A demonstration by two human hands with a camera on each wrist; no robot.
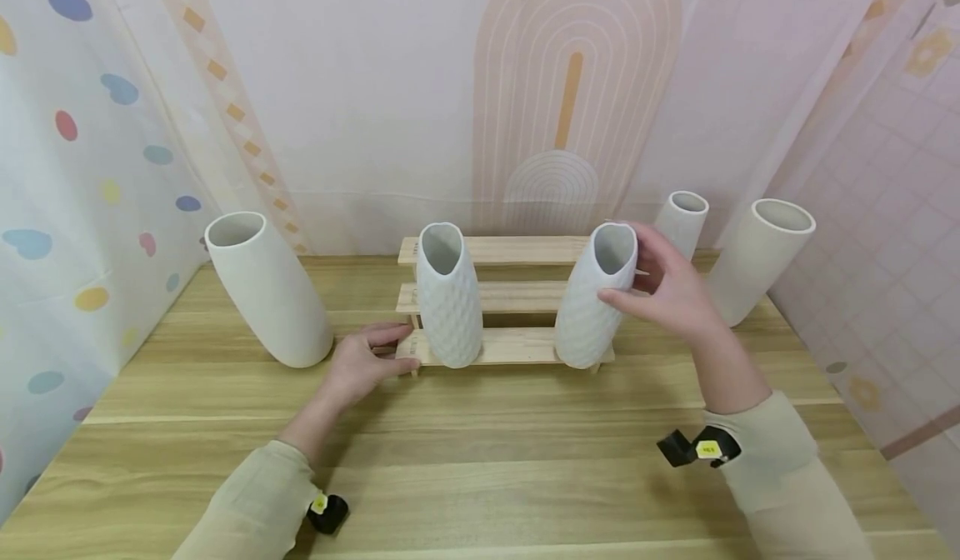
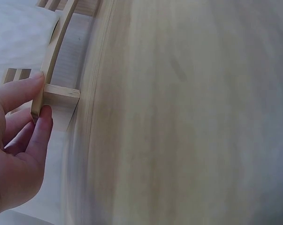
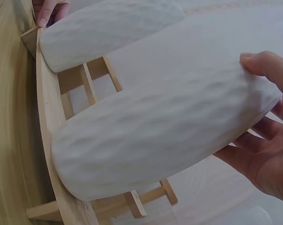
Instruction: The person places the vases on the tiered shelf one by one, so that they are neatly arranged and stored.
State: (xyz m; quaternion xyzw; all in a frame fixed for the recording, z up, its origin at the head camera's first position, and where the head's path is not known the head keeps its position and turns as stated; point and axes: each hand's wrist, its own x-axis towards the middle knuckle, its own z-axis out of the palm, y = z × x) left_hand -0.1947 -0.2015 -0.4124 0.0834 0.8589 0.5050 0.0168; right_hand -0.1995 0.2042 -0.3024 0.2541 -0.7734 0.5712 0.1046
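A three-tier wooden rack point(image 1: 517, 345) stands on the table, its lowest tier nearest me. My left hand point(image 1: 367, 358) pinches the left end of that lowest tier between thumb and fingers, as the left wrist view shows up close. On the tier's left part stands a white textured vase point(image 1: 450, 318) with a notched rim. A matching white vase point(image 3: 150, 136) is at the tier's right end, its base at the board. My right hand point(image 1: 667, 289) grips this second vase near its rim, thumb in front and fingers behind.
A smooth white vase point(image 1: 273, 302) stands left of the rack. Right of it are a small white vase point(image 1: 681, 228) and a wide white cylindrical vase point(image 1: 757, 260). Patterned cloth point(image 1: 375, 110) hangs behind the wooden table point(image 1: 480, 460).
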